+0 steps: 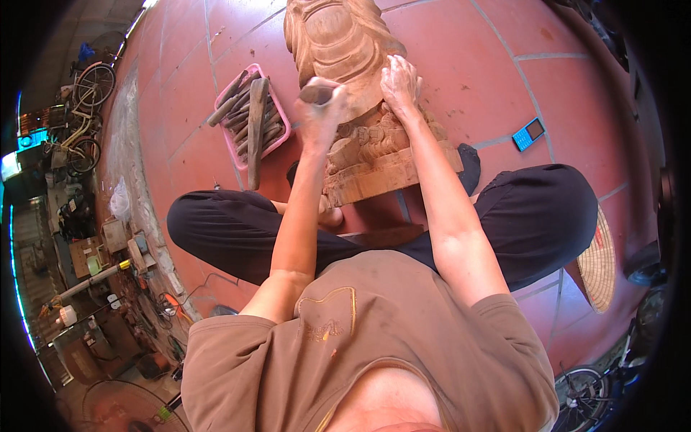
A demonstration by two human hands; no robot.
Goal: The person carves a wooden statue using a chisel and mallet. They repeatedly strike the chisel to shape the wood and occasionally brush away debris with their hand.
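A carved wooden statue (pixel 345 54) of a rounded figure in draped robes lies before me. Its ornate base (pixel 378 165) is nearest my crossed legs. My left hand (pixel 324 119), slightly blurred, is closed around a dark wooden piece (pixel 315 94) with a rounded end, above the statue's left side. Whether that piece is a mallet or a tool handle I cannot tell. Against the statue's right side, my right hand (pixel 402 83) has its fingers bent and close together. Whatever might be inside those fingers is hidden.
A pink basket (pixel 245 162) of several wooden-handled tools stands left of the statue, a long wooden bar (pixel 256 133) across it. On the red tiles at right lie a blue keypad phone (pixel 528 135) and a woven hat (pixel 597 259). Bicycles (pixel 93 86) and clutter line the left.
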